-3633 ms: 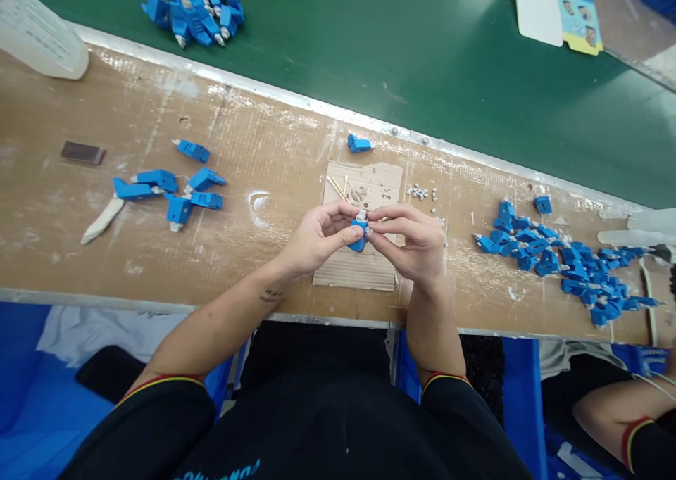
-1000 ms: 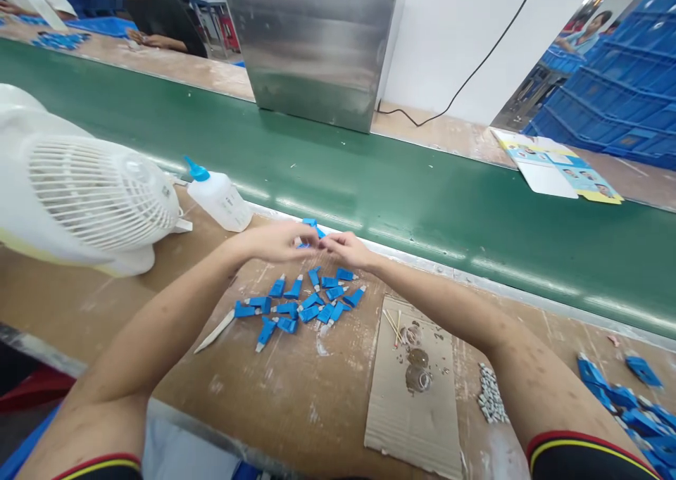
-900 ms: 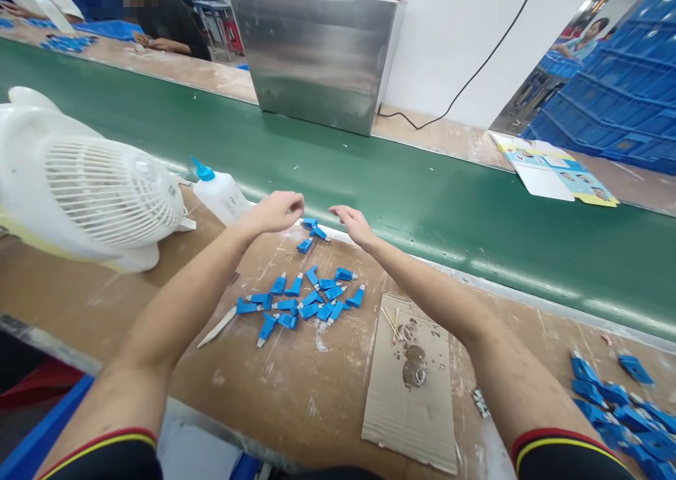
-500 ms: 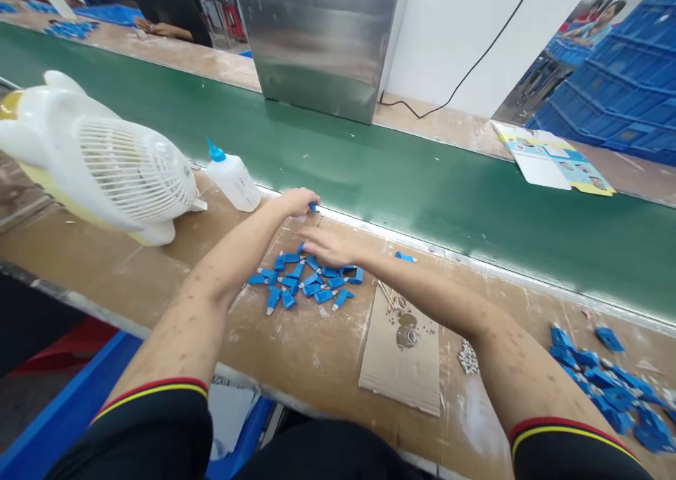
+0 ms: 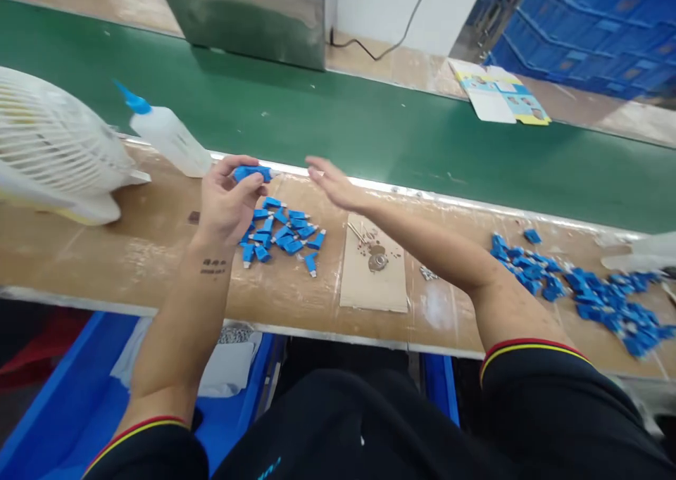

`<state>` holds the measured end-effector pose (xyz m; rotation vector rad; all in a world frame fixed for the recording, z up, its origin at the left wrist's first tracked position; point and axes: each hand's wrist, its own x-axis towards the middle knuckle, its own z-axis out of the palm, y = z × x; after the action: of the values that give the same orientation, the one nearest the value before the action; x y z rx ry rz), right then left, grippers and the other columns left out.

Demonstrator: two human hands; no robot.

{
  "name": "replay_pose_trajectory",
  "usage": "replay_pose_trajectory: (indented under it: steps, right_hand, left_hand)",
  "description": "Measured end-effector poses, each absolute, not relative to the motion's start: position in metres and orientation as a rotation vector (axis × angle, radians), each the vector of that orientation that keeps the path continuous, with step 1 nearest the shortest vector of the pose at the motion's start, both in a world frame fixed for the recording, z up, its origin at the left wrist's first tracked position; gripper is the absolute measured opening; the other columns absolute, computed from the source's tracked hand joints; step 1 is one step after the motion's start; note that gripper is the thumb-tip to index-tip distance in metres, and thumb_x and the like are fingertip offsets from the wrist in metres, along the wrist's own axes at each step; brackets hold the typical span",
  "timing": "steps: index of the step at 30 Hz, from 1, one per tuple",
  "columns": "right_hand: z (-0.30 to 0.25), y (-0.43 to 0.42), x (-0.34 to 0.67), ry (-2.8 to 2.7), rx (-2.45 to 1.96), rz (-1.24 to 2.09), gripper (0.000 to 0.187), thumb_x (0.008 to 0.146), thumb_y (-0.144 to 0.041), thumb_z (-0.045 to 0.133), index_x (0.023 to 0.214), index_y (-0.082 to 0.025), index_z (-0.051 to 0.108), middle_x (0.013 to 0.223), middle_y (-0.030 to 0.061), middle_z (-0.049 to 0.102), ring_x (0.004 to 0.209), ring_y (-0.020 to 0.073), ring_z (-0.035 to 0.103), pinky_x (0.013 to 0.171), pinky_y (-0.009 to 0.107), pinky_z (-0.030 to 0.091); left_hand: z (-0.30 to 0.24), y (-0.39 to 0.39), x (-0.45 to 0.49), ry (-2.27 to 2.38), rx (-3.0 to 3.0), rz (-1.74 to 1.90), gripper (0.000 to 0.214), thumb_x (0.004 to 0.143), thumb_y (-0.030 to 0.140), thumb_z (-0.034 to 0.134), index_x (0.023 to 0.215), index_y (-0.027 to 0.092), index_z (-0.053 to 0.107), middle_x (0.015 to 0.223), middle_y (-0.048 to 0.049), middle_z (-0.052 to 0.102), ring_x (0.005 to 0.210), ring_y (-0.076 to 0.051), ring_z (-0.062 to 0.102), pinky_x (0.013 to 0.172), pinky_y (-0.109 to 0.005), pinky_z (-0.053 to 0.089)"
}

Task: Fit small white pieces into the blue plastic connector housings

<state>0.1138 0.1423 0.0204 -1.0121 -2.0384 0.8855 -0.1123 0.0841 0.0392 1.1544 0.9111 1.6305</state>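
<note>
Between the thumb and fingers of my left hand (image 5: 224, 198) is a blue plastic part (image 5: 252, 174) with a pale tip pointing right, raised over the table. To the right, my right hand (image 5: 335, 184) hovers near the table's far edge with its fingers stretched out and nothing in it. Below the two hands lies a loose pile of similar blue parts (image 5: 285, 235). A piece of cardboard (image 5: 374, 290) lies nearer me, bearing a wet brown stain, a small round metal piece (image 5: 378, 261) and some thin sticks (image 5: 357, 233).
A white fan (image 5: 53, 149) and a squeeze bottle (image 5: 172, 139) with a blue nozzle stand at left. Beyond runs a green belt (image 5: 253, 107). More blue parts (image 5: 607, 297) and small metal pieces (image 5: 427, 273) lie at right. A blue bin (image 5: 63, 402) sits below the table edge.
My left hand has come back toward me and turned, showing the blue part in its grip. My right hand has lifted off the pile toward the belt. The camera view has tilted down.
</note>
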Motion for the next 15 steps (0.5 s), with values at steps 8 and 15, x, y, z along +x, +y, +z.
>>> replay_pose_trajectory:
  steps: [8, 15]
  right_hand:
    - [0.051, 0.028, 0.328, -1.71, -1.373, 0.447, 0.019, 0.095, -0.036, 0.063, 0.101, -0.023, 0.076, 0.091, 0.0011, 0.073, 0.08, 0.0145, 0.063, 0.076, 0.033, 0.052]
    - [0.014, -0.007, 0.354, -2.173, -1.872, 0.669, 0.014, 0.088, -0.02, 0.065, 0.086, -0.021, 0.079, 0.094, 0.0056, 0.075, 0.086, 0.0186, 0.064, 0.083, 0.035, 0.047]
  left_hand:
    - [0.004, 0.047, -0.032, 0.745, 0.863, 1.357, 0.034, 0.064, 0.015, 0.091, 0.082, 0.025, 0.064, 0.079, 0.003, 0.072, 0.087, -0.02, 0.079, 0.085, -0.03, 0.068]
    - [-0.015, 0.054, 0.019, 0.678, 0.848, 1.213, 0.037, 0.068, 0.027, 0.098, 0.1, 0.024, 0.079, 0.097, -0.0021, 0.077, 0.086, -0.019, 0.077, 0.079, -0.033, 0.069]
